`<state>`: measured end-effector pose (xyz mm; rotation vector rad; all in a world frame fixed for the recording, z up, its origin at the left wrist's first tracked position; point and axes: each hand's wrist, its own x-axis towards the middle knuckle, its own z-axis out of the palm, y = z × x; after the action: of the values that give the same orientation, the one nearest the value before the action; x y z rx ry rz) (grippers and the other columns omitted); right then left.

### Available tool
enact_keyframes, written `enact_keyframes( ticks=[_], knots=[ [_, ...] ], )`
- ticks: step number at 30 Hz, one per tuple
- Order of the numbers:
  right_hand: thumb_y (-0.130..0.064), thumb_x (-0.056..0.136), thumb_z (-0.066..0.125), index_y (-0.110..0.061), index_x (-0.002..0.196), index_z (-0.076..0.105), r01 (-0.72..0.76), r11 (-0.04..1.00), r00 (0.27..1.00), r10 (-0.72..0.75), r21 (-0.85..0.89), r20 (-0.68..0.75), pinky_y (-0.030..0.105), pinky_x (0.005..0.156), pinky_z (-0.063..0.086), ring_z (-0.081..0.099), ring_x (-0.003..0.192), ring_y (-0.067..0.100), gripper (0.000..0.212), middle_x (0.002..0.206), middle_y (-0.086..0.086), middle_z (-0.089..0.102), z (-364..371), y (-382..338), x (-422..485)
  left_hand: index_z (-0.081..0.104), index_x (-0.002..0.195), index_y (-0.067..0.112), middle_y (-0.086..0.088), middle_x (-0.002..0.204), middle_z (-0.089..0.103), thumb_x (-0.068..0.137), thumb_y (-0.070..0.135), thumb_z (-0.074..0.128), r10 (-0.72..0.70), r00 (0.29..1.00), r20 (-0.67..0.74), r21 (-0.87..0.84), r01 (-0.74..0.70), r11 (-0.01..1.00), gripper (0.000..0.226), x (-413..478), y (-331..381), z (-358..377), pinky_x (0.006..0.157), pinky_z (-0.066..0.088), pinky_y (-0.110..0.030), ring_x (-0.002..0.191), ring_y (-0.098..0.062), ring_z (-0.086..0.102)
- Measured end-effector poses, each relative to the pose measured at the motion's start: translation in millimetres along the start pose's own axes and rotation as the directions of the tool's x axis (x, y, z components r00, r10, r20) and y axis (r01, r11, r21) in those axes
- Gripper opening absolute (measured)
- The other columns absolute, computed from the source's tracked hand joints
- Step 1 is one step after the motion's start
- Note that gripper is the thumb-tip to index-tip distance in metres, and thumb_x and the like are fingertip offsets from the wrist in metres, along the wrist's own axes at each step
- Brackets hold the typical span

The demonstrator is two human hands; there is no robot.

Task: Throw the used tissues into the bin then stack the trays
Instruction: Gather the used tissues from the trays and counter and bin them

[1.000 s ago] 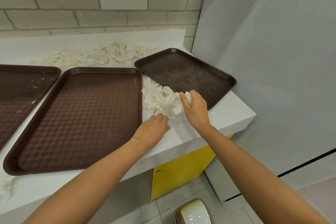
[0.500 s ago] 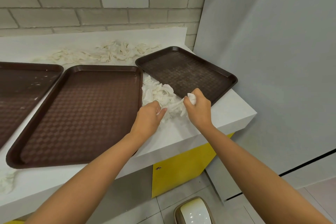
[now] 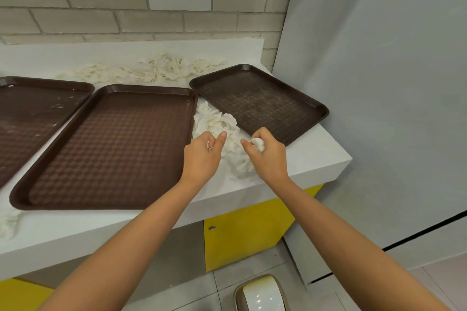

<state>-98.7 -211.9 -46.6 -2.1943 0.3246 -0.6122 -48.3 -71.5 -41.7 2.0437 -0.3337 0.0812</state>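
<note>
A pile of crumpled white tissues (image 3: 217, 124) lies on the white counter (image 3: 313, 159) between the middle brown tray (image 3: 113, 146) and the smaller right tray (image 3: 260, 101). My left hand (image 3: 202, 156) grips tissue at the pile's left side. My right hand (image 3: 267, 156) holds a wad of tissue at the pile's right side. A third brown tray (image 3: 32, 113) lies at the far left. More tissues (image 3: 156, 70) are strewn along the back of the counter. The bin's white lid (image 3: 260, 295) shows on the floor below.
A brick wall rises behind the counter and a grey panel (image 3: 379, 83) stands close on the right. Yellow cabinet fronts (image 3: 242, 232) sit under the counter. A few tissues (image 3: 7, 227) lie at the counter's front left edge.
Both hands have closed on tissue and drawn the pile together; the left hand went from flat on the counter to curled round tissue.
</note>
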Motion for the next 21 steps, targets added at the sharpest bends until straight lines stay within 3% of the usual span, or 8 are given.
enact_keyframes(
  ticks=[4, 9, 11, 16, 21],
  knots=[
    [-0.016, 0.076, 0.07, -0.016, 0.077, 0.042, 0.02, 0.998, 0.999, -0.017, -0.053, 0.052, 0.019, 0.053, 0.034, 0.04, 0.054, 0.007, 0.028, 0.062, -0.012, 0.043, -7.8, 5.2, -10.4, 0.028, 0.056, 0.015, 0.005, 0.049, 0.032, 0.089, 0.038, 0.059, -0.035, 0.998, -0.045, -0.032, 0.034, 0.999, 0.05, -15.2, 6.3, 6.6, 0.05, 0.029, -0.023, 0.047, -0.011, 0.029],
    [0.002, 0.069, 0.061, -0.016, 0.079, 0.039, 0.004, 0.999, 0.989, 0.002, -0.042, 0.146, 0.022, 0.05, 0.031, 0.039, 0.056, 0.008, 0.03, 0.063, -0.011, 0.041, -19.6, 13.1, -30.1, 0.029, 0.057, 0.016, 0.005, 0.05, 0.031, 0.085, 0.024, 0.062, -0.105, 0.992, -0.076, -0.095, 0.098, 0.991, 0.045, -41.9, 13.0, 16.6, 0.048, 0.029, -0.02, 0.048, -0.01, 0.028],
    [0.005, 0.068, 0.058, -0.017, 0.077, 0.039, -0.002, 0.998, 0.984, 0.014, -0.065, 0.178, 0.022, 0.049, 0.03, 0.038, 0.057, 0.011, 0.03, 0.062, -0.01, 0.04, -22.8, 16.3, -40.7, 0.029, 0.057, 0.016, 0.005, 0.051, 0.033, 0.084, 0.018, 0.06, -0.082, 0.995, -0.058, -0.092, 0.077, 0.993, 0.041, -55.3, 12.9, 19.2, 0.051, 0.03, -0.026, 0.049, -0.011, 0.029],
    [0.01, 0.066, 0.051, -0.027, 0.063, 0.031, -0.049, 0.997, 0.983, 0.059, -0.063, 0.174, 0.018, 0.044, 0.024, 0.033, 0.05, 0.009, 0.042, 0.055, -0.008, 0.036, -22.1, 19.7, -73.6, 0.03, 0.057, 0.017, 0.003, 0.052, 0.035, 0.083, 0.014, 0.058, -0.008, 1.0, -0.027, -0.044, 0.007, 0.999, 0.039, -90.3, 2.8, 21.1, 0.048, 0.028, -0.019, 0.05, -0.011, 0.031],
    [0.01, 0.068, 0.053, -0.026, 0.064, 0.034, -0.149, 0.982, 0.959, 0.172, -0.116, 0.225, 0.019, 0.04, 0.025, 0.036, 0.049, 0.008, 0.041, 0.056, -0.009, 0.04, -23.9, 31.6, -119.4, 0.03, 0.057, 0.018, 0.003, 0.052, 0.035, 0.078, 0.008, 0.057, -0.098, 0.995, 0.036, -0.095, 0.101, 0.99, 0.036, -127.9, -16.8, 24.6, 0.053, 0.037, -0.029, 0.051, -0.015, 0.033]
  ],
)
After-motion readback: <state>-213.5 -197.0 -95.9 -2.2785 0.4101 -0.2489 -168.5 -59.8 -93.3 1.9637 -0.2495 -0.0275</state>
